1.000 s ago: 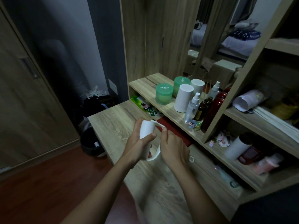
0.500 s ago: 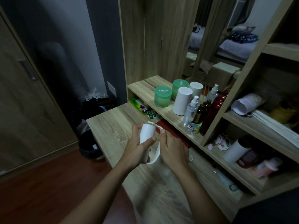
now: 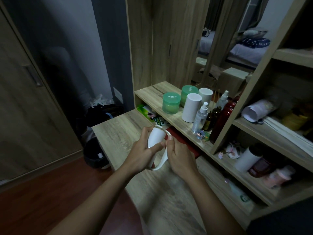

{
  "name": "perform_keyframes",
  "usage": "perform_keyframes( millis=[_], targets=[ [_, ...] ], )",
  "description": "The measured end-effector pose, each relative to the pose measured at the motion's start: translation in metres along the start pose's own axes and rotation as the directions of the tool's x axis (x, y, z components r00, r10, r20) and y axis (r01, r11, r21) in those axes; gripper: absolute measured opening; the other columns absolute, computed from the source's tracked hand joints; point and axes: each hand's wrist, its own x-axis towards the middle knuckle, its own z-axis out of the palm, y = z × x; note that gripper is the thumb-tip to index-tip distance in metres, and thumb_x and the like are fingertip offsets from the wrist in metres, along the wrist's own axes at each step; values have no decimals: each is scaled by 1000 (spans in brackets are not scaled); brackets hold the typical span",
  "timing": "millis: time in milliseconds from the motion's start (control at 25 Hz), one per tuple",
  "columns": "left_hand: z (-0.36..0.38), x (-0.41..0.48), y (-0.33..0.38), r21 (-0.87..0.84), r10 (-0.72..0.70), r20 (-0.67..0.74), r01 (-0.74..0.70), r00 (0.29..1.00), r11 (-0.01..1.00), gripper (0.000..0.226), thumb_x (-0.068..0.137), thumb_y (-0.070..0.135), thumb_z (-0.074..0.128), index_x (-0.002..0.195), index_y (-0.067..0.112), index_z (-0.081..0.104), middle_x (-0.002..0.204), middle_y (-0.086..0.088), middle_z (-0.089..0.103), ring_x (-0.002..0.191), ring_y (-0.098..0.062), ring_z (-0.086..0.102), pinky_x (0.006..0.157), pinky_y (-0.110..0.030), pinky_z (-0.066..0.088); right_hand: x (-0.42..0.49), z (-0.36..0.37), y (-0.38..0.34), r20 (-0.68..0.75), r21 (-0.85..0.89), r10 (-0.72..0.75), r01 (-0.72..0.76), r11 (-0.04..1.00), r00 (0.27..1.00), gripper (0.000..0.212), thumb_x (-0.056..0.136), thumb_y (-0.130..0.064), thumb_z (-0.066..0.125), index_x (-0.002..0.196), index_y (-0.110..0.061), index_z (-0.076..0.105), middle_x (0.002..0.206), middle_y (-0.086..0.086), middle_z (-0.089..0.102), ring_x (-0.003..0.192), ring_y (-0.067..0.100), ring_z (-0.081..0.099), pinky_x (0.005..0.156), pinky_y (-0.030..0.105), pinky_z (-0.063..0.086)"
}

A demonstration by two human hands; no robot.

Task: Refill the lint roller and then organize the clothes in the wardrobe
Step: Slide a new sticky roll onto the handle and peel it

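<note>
Above the wooden desk [image 3: 116,133] I hold a white lint roller [image 3: 155,137]. My left hand [image 3: 144,152] wraps round the white roll, thumb across its front. My right hand [image 3: 179,156] pinches the thin white frame of the roller [image 3: 163,161], which curves from the roll's top down under my left palm. The roll's lower end is hidden by my fingers. A wooden wardrobe door [image 3: 25,99] stands shut at the left.
A shelf [image 3: 177,119] behind the desk carries green jars [image 3: 171,102], a white cylinder [image 3: 192,107], spray bottles and dark bottles. Lower shelves at right hold a white tube [image 3: 247,160] and small items. A black bin [image 3: 94,153] stands on the red-brown floor left of the desk.
Both hands with the lint roller have stayed in place over the desk. My view has shifted slightly. The grip looks the same.
</note>
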Motion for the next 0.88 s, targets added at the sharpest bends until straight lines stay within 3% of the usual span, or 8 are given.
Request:
perform_keyframes(
  millis=[240, 440, 600, 760, 880],
  targets=[
    [-7, -1, 6, -39, 14, -38, -16, 999, 999, 32, 79, 44, 60, 102, 49, 38, 80, -2, 59, 61, -20, 61, 49, -34, 52, 1, -2, -5, -22, 77, -18, 19, 997, 1000, 37, 99, -36, 20, 82, -22, 50, 78, 5, 61, 86, 33, 61, 73, 36, 42],
    [-10, -3, 10, 10, 16, -38, -16, 999, 1000, 33, 83, 41, 61, 108, 46, 40, 78, 0, 61, 60, -26, 63, 48, -39, 54, -2, 1, -6, -21, 66, -28, 30, 997, 999, 36, 99, -33, 23, 103, -16, 54, 94, 10, 68, 96, 33, 60, 73, 36, 40],
    [-13, -3, 12, 42, 30, -22, -29, 999, 999, 35, 88, 33, 61, 113, 44, 39, 76, -4, 60, 49, -23, 60, 41, -32, 51, -8, 2, -8, -21, 120, -89, 91, 989, 996, 40, 99, -31, 23, 139, -35, 29, 77, -3, 64, 84, 24, 63, 66, 32, 38],
    [-17, -2, 13, 93, 54, -14, -52, 998, 994, 35, 85, 39, 63, 109, 49, 40, 80, 6, 62, 53, -12, 61, 49, -31, 49, -7, 4, -4, -41, 244, -106, 113, 963, 993, 40, 100, -30, 25, 138, -43, 29, 98, 12, 67, 90, 27, 62, 77, 41, 47],
    [-20, -1, 13, 111, 52, 3, -52, 999, 992, 35, 81, 43, 62, 105, 54, 39, 81, 11, 61, 60, -9, 61, 57, -32, 48, -5, 6, 0, -2, 321, -105, 101, 942, 994, 37, 99, -36, 24, 132, -51, 30, 103, 4, 66, 93, 20, 62, 83, 40, 47]
  ],
)
